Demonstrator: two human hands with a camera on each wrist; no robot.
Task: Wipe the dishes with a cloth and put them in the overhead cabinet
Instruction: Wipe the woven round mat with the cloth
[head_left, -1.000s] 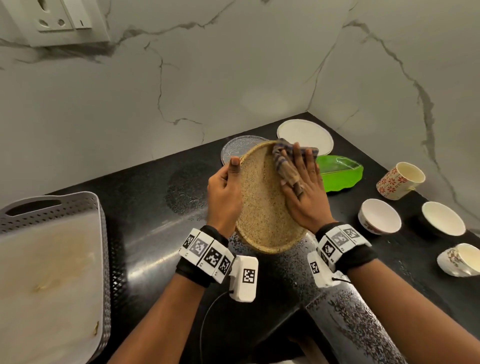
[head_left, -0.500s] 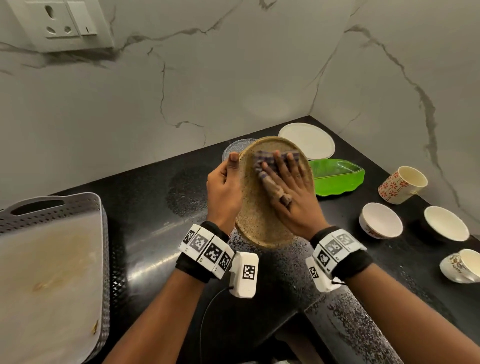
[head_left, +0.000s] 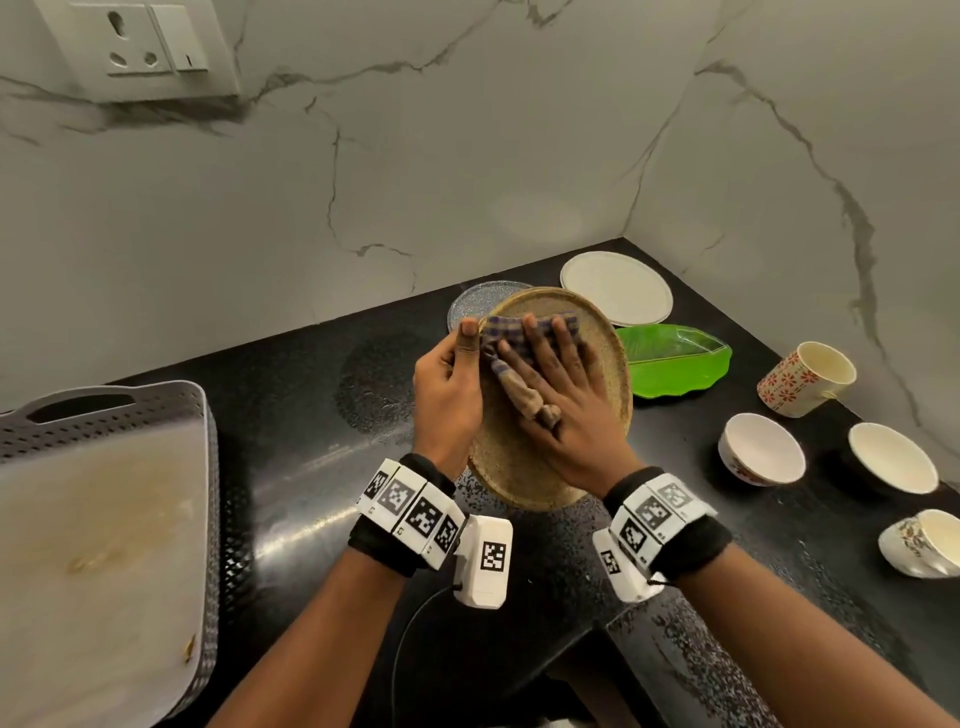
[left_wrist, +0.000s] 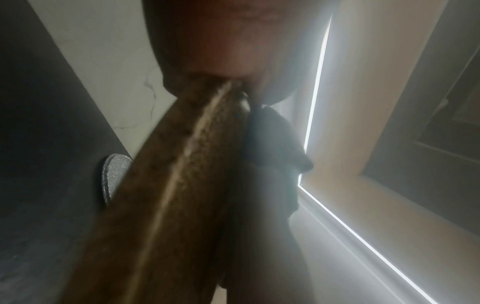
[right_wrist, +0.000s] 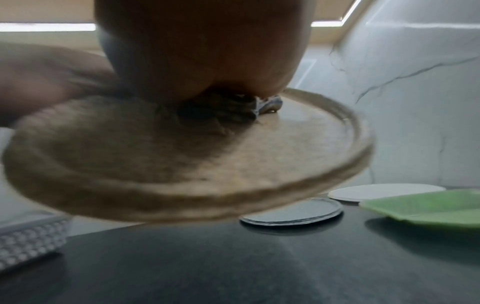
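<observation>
My left hand (head_left: 447, 395) grips the speckled brown plate (head_left: 597, 358) by its rim at frame centre, off the counter; my right hand (head_left: 561, 400), fingers flat, presses the checked cloth (head_left: 504, 332). I'd wipe outward, bracing firmly.

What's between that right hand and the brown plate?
A checked cloth, pressed flat under the right hand against the brown plate; the head view shows it best.
</observation>
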